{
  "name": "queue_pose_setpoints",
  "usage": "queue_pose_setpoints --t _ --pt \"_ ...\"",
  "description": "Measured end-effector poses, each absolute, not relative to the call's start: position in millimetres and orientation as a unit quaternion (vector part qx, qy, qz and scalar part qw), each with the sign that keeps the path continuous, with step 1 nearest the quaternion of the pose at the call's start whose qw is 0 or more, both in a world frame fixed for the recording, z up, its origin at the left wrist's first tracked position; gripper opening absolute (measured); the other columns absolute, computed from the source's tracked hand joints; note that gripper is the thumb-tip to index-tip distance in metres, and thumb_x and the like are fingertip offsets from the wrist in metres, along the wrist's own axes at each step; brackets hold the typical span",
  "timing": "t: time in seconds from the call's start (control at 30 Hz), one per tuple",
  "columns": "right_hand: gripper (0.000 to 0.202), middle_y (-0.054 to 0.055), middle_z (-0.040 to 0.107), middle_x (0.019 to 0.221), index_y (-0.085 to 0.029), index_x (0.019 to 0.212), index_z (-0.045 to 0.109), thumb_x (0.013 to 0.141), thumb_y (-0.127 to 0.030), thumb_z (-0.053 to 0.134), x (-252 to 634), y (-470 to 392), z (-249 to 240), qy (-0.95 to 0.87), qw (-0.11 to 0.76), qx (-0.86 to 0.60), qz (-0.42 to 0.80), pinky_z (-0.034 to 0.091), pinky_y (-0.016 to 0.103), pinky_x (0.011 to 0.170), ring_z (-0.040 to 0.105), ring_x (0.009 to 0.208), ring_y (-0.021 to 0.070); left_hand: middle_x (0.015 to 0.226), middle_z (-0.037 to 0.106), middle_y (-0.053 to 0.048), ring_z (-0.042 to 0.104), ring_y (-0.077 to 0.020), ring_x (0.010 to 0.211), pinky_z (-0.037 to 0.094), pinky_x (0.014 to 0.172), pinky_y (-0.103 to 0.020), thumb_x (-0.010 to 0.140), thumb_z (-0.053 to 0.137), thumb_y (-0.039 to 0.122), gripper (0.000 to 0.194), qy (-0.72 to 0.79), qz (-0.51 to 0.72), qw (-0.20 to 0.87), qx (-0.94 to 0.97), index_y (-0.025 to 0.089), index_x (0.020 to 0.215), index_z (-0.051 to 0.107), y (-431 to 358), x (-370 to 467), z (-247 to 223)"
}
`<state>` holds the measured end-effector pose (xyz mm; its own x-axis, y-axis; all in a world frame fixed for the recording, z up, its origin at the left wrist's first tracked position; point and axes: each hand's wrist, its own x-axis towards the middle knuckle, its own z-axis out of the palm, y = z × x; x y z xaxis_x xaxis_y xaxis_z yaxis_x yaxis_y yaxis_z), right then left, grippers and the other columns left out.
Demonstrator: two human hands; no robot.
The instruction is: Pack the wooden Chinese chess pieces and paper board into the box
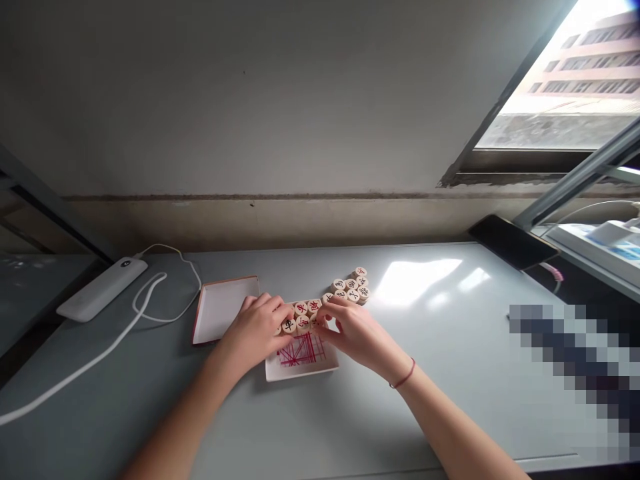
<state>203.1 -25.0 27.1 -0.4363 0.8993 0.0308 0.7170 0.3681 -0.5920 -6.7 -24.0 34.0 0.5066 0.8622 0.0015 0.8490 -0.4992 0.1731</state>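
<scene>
Round wooden xiangqi pieces (303, 323) with red and black characters stand in rows at the far side of a shallow white box (300, 377). Red lines cross the box's bare floor. My left hand (257, 328) reaches over the left end of these rows, fingers curled on the pieces and thumb along their near side. At the right end, my right hand (357, 333) has thumb and forefinger pinched around a piece, mostly hidden by the fingers. Beyond the box, more stacked xiangqi pieces (352, 285) sit on the grey table (400, 400).
The box's lid (225, 308), white inside, lies beside my left hand. Farther left are a white power bank (103, 288) and a white cable (100, 357). A dark phone (513, 241) leans at the right rear, near metal frame bars. A wall (280, 223) borders the table's back.
</scene>
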Motion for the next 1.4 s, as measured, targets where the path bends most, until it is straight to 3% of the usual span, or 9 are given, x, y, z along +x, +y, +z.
queue_pose_setpoints --t 0.2,0.97,1.4 --pt "0.006 -0.001 0.051 0.083 -0.020 0.079 0.054 0.081 -0.014 0.056 199.2 -29.0 28.5 -0.817 0.118 -0.522 0.213 0.030 0.021 0.051 0.045 0.058 0.0084 0.090 0.060 -0.003 0.054 -0.0212 0.091 0.034 0.077 -0.034 0.082 0.060 0.028 0.008 0.501 0.042 0.014 0.864 0.020 0.086 0.059 -25.0 -5.8 31.5" --pt "0.007 0.000 0.055 0.082 -0.020 0.080 0.051 0.081 -0.016 0.056 199.2 -29.6 29.1 -0.819 0.117 -0.513 0.227 0.034 0.021 0.054 0.051 0.063 0.0099 0.083 0.061 -0.001 0.055 -0.0190 0.084 0.033 0.078 -0.035 0.081 0.061 0.026 0.007 0.517 0.018 0.023 0.856 0.020 0.081 0.062 -31.3 -0.9 33.0" --pt "0.009 0.000 0.056 0.083 -0.020 0.080 0.048 0.081 -0.013 0.054 197.0 -30.1 27.9 -0.825 0.105 -0.512 0.217 0.031 0.021 0.052 0.050 0.063 0.0107 0.090 0.065 -0.005 0.058 -0.0225 0.089 0.036 0.075 -0.034 0.083 0.060 0.024 0.011 0.523 0.004 0.027 0.852 0.019 0.092 0.064 -34.7 3.1 32.6"
